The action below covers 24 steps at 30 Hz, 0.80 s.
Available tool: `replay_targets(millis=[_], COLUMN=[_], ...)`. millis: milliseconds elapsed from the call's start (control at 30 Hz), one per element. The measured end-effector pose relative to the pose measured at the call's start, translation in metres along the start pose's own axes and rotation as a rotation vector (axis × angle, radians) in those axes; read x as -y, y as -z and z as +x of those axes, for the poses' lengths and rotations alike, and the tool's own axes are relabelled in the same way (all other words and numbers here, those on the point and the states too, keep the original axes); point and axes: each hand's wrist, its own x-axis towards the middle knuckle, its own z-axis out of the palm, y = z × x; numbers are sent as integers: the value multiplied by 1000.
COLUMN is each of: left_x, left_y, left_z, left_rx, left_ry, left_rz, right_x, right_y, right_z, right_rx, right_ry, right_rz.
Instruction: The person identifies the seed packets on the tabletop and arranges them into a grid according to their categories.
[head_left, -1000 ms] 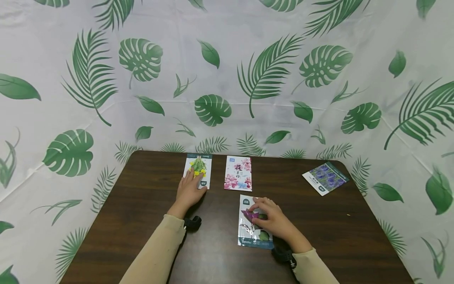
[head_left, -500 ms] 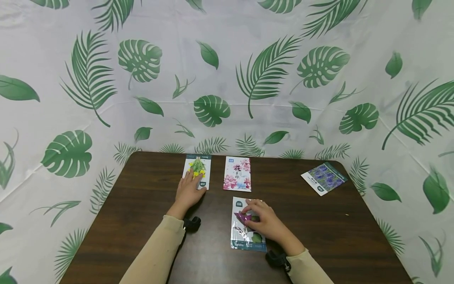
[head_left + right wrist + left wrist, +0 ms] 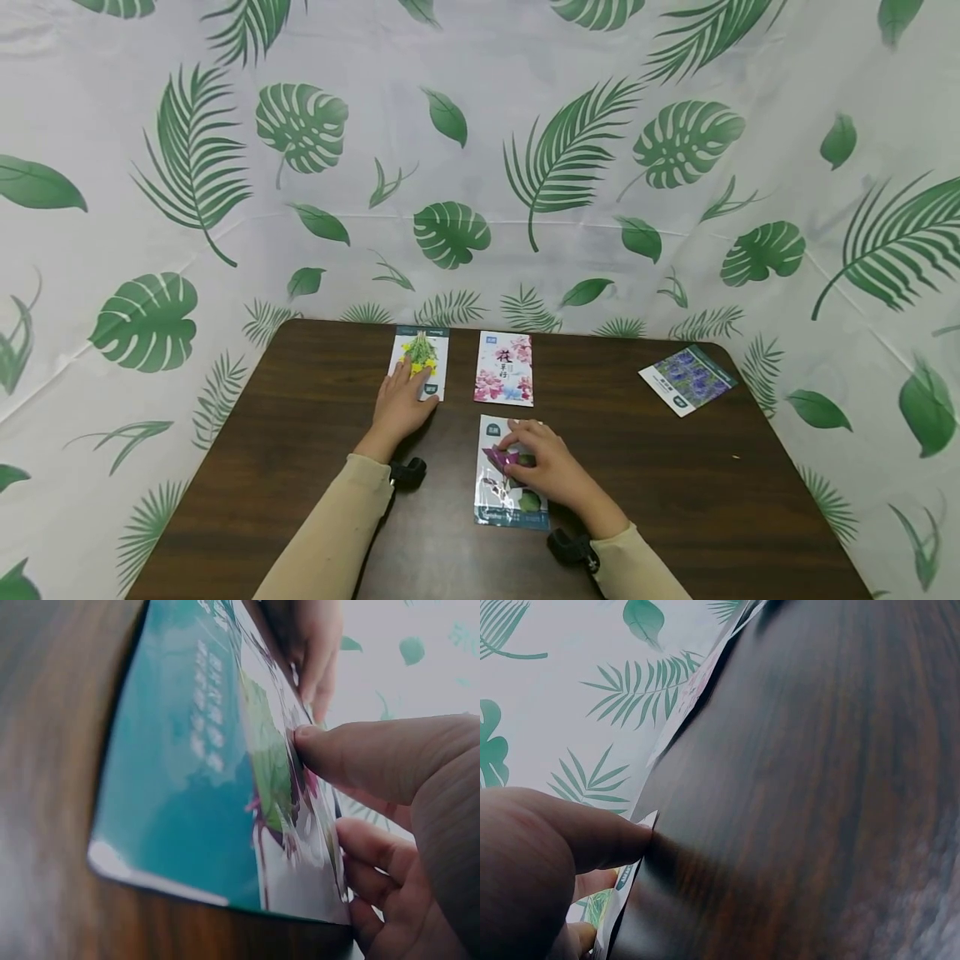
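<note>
My left hand rests with its fingers spread on a seed packet with yellow flowers, at the table's back left. In the left wrist view, the thumb touches that packet's edge. My right hand holds a glossy seed packet with a purple flower, its thumb and fingers curled over the printed face. The right wrist view shows the thumb pressing the packet's front, with several curled fingers at its edge. The packet lies flat or nearly so.
A pink-flowered packet lies just behind the right hand's packet. Farther right, a packet with blue-purple flowers lies at an angle. A leaf-printed cloth hangs behind the brown table.
My right hand has slid the purple-flower packet to the left, nearly in front of the pink one. The left hand has stayed on the yellow-flower packet.
</note>
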Motion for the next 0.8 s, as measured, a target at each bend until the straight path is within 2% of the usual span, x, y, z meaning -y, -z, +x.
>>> replay_targets(millis=[633,800], left_x=[-3,-4], left_y=[2,2], left_z=[0,0], left_rx=[-5,-8], left_ry=[-3,0], left_rz=[6,5], right_x=[26,30], right_y=[-24,-30], right_z=[26,33], right_rx=[18,30], right_ry=[101,101], right_rz=[-12,-22])
